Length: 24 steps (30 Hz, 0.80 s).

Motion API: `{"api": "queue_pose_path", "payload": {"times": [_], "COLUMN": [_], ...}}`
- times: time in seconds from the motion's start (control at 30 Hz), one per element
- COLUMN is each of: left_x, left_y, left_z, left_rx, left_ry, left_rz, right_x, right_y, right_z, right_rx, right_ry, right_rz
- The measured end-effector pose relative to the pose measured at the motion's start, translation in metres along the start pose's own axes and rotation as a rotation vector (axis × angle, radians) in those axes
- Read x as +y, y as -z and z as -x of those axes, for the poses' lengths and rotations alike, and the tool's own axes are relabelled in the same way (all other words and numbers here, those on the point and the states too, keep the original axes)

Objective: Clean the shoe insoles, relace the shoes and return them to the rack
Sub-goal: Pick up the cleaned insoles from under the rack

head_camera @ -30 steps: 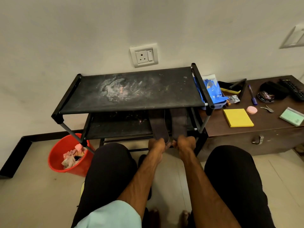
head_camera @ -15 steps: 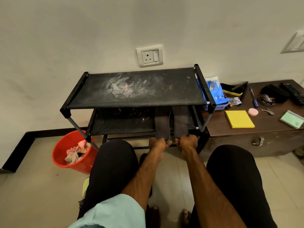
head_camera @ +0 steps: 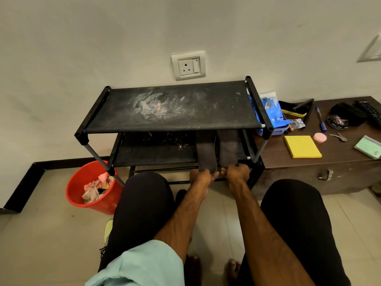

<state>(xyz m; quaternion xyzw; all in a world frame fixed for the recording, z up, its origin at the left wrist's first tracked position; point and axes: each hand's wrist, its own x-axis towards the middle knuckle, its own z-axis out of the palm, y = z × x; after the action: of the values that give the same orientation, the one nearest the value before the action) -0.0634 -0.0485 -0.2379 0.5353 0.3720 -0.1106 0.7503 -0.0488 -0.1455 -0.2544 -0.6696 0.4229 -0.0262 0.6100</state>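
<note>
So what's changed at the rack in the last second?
Nothing clear: only the view shifted slightly. The left hand still grips the left insole and the right hand the right insole by the near end, both lying on the lower shelf.

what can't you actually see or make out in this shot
Head view:
Far ends of the left insole and right insole: hidden under the rack's top shelf.
Shoe: mostly behind the left leg.
Green card: print too small to read.
Remote: cut off by the right edge.

Pale wall [head_camera: 103, 38] with a socket [head_camera: 188, 66], tiled floor [head_camera: 41, 234], dark wooden chest [head_camera: 299, 176] at right.
</note>
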Motion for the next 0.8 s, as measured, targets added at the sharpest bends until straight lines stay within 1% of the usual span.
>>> {"api": "queue_pose_path", "payload": {"times": [0.23, 0.43, 0.63, 0.8], "left_x": [-0.001, 0.004, 0.007, 0.009], "left_y": [0.001, 0.000, -0.005, -0.004], "left_z": [-0.001, -0.002, -0.005, -0.008], "left_rx": [-0.022, 0.002, 0.015, 0.023], "left_ry": [-0.015, -0.057, -0.082, -0.078], "left_rz": [-0.020, 0.010, -0.031, 0.009], "right_x": [-0.001, -0.005, 0.000, 0.000], "right_y": [-0.002, -0.004, -0.004, -0.005], "right_z": [-0.004, -0.005, -0.004, -0.007], "right_rx": [-0.026, -0.019, -0.046, -0.042], "right_ry": [-0.012, 0.012, 0.011, 0.025], "right_rz": [-0.030, -0.084, -0.066, -0.065]}}
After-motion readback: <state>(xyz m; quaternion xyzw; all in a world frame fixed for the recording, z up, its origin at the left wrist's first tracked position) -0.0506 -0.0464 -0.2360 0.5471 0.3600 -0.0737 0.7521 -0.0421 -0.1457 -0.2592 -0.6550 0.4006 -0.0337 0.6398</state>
